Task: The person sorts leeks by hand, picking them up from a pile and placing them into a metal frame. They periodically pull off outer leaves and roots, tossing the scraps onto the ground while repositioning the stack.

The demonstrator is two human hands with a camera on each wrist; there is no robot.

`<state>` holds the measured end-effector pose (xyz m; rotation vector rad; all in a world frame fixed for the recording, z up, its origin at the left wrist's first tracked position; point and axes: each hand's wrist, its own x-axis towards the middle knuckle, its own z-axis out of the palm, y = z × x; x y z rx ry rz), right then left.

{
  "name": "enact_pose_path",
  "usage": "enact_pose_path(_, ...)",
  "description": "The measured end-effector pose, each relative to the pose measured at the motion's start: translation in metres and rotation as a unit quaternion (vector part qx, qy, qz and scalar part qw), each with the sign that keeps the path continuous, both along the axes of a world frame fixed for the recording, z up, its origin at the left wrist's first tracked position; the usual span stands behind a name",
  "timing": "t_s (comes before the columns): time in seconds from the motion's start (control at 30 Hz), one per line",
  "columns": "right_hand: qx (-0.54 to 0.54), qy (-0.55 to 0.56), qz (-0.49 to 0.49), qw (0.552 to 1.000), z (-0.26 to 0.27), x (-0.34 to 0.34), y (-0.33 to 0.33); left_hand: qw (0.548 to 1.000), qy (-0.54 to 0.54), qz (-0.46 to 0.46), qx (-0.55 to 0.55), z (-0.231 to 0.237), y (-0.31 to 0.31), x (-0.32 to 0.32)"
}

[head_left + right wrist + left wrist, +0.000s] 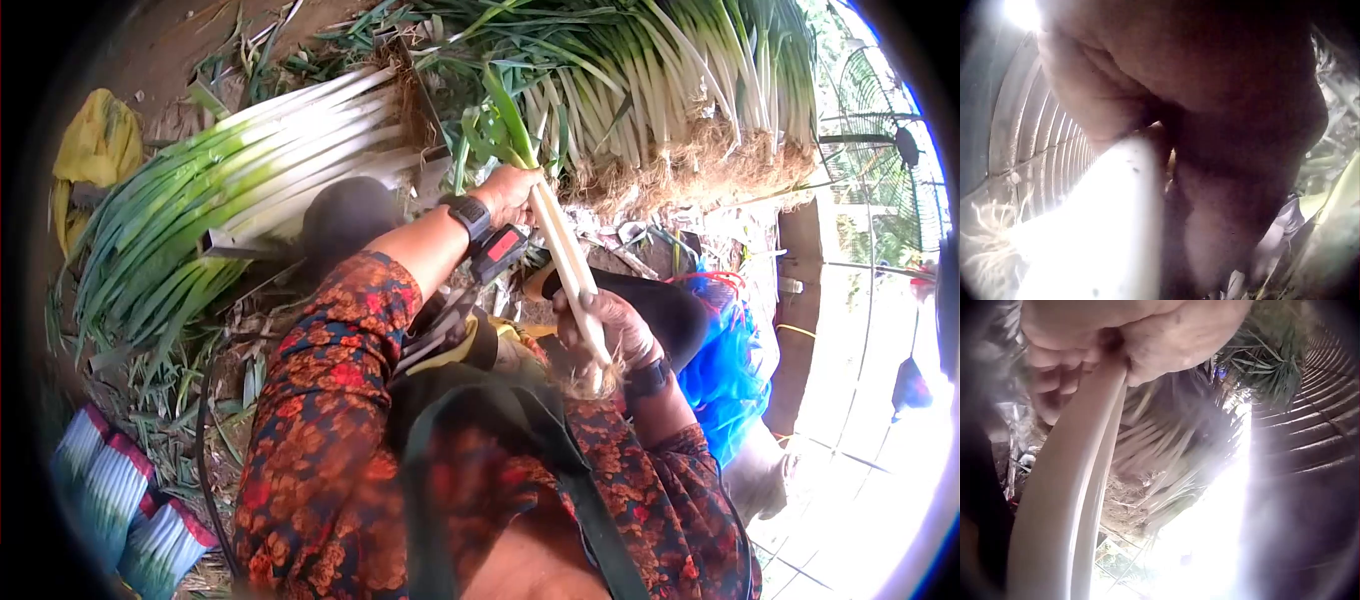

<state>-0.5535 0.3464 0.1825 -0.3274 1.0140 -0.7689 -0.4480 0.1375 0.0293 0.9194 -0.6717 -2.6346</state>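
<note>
Two white leek stalks (567, 250) slant in front of the person's chest, green leaves up and roots down. The left hand (510, 194) grips them near the green end; in the left wrist view the left hand (1129, 337) has its fingers curled round the stalks (1063, 481). Lower down, close to the roots, the right hand (615, 325) holds them between thumb and fingers. In the right wrist view the right hand (1210, 125) covers part of the bright white stalk (1104, 219), with roots (994, 240) showing at the left.
Cleaned leeks (300, 140) lie in a metal frame (230, 243) at the left. A large pile of rooted leeks (680, 90) lies ahead. A blue bag (725, 370) is at the right, by a wire mesh (870, 200). Wrapped bundles (105, 475) lie at lower left.
</note>
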Motion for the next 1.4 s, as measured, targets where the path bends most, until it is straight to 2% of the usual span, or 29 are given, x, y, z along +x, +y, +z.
enact_pose_path(0.07, 0.022, 0.006, -0.033, 0.999, 0.002, 0.002, 0.013, 0.997, -0.032, 0.065, -0.015, -0.023, 0.013, -0.01)
enact_pose_path(0.1, 0.042, 0.045, -0.037, 0.997, -0.002, 0.0, 0.02, 0.994, -0.047, 0.098, -0.024, -0.028, 0.015, -0.012)
enact_pose_path(0.17, 0.083, 0.124, -0.046, 0.988, -0.011, -0.005, 0.036, 0.992, -0.016, 0.119, -0.032, -0.027, 0.025, -0.007)
enact_pose_path(0.27, 0.074, 0.144, -0.042, 0.986, -0.004, 0.009, 0.041, 0.983, 0.009, 0.173, -0.056, -0.026, 0.041, -0.009)
enact_pose_path(0.3, 0.08, 0.189, -0.103, 0.973, -0.016, 0.018, 0.043, 0.986, 0.01, 0.16, -0.042, -0.023, 0.046, -0.008)
enact_pose_path(0.4, -0.05, 0.332, -0.012, 0.942, -0.024, 0.042, 0.044, 0.99, 0.016, 0.139, -0.033, -0.04, 0.051, -0.006)
enact_pose_path(0.43, 0.01, 0.324, 0.05, 0.945, -0.009, 0.046, 0.039, 0.992, 0.014, 0.118, -0.035, -0.043, 0.046, -0.001)
enact_pose_path(0.5, -0.053, 0.321, 0.057, 0.944, -0.005, 0.045, 0.043, 0.993, 0.037, 0.103, -0.036, -0.046, 0.037, 0.007)
enact_pose_path(0.53, -0.087, 0.319, 0.06, 0.942, 0.0, 0.045, 0.045, 0.991, 0.049, 0.126, -0.02, -0.032, 0.035, 0.016)
enact_pose_path(0.6, -0.085, 0.311, 0.105, 0.941, 0.01, 0.03, 0.059, 0.981, 0.078, 0.175, 0.01, -0.003, 0.031, 0.029)
enact_pose_path(0.63, -0.073, 0.329, 0.142, 0.931, -0.004, 0.008, 0.072, 0.972, 0.124, 0.201, 0.015, -0.013, 0.018, 0.027)
enact_pose_path(0.67, -0.061, 0.346, 0.181, 0.919, -0.01, -0.004, 0.078, 0.968, 0.115, 0.209, 0.078, 0.019, 0.014, 0.042)
enact_pose_path(0.77, -0.092, 0.43, 0.297, 0.848, 0.032, 0.006, 0.068, 0.95, 0.192, 0.24, 0.056, 0.044, 0.008, 0.059)
enact_pose_path(0.83, -0.053, 0.453, 0.383, 0.803, 0.034, -0.01, 0.062, 0.942, 0.23, 0.245, 0.022, 0.054, 0.012, 0.058)
enact_pose_path(0.9, -0.09, 0.471, 0.399, 0.782, 0.043, -0.011, 0.053, 0.941, 0.229, 0.25, 0.005, 0.054, 0.015, 0.052)
enact_pose_path(0.93, -0.458, 0.468, 0.561, 0.507, 0.006, -0.071, 0.045, 0.948, 0.209, 0.238, -0.023, 0.051, 0.017, 0.051)
enact_pose_path(1.0, -0.312, 0.477, 0.464, 0.679, 0.023, -0.059, 0.0, 0.949, 0.204, 0.235, -0.048, 0.052, 0.024, 0.044)
enact_pose_path(1.03, -0.241, 0.47, 0.351, 0.773, 0.024, -0.056, -0.032, 0.948, 0.208, 0.237, -0.036, 0.057, 0.029, 0.041)
enact_pose_path(1.07, -0.23, 0.449, 0.242, 0.829, 0.015, -0.06, -0.069, 0.949, 0.197, 0.241, -0.051, 0.056, 0.031, 0.037)
enact_pose_path(1.1, -0.182, 0.627, 0.231, 0.721, 0.055, -0.009, -0.1, 0.952, 0.189, 0.234, -0.055, 0.058, 0.033, 0.034)
enact_pose_path(1.13, -0.277, 0.584, 0.115, 0.754, 0.023, -0.034, -0.134, 0.955, 0.18, 0.228, -0.059, 0.06, 0.036, 0.031)
enact_pose_path(1.2, -0.272, 0.685, 0.112, 0.666, 0.029, -0.023, -0.193, 0.959, 0.151, 0.227, -0.078, 0.072, 0.048, 0.028)
enact_pose_path(1.23, -0.222, 0.707, 0.09, 0.666, 0.049, 0.004, -0.209, 0.96, 0.136, 0.228, -0.087, 0.077, 0.051, 0.03)
enact_pose_path(1.33, -0.307, 0.735, 0.052, 0.603, 0.021, 0.002, -0.249, 0.951, 0.202, 0.214, -0.095, 0.079, 0.056, 0.036)
enact_pose_path(1.4, -0.344, 0.602, -0.061, 0.717, 0.004, 0.002, -0.247, 0.955, 0.203, 0.193, -0.103, 0.072, 0.05, 0.037)
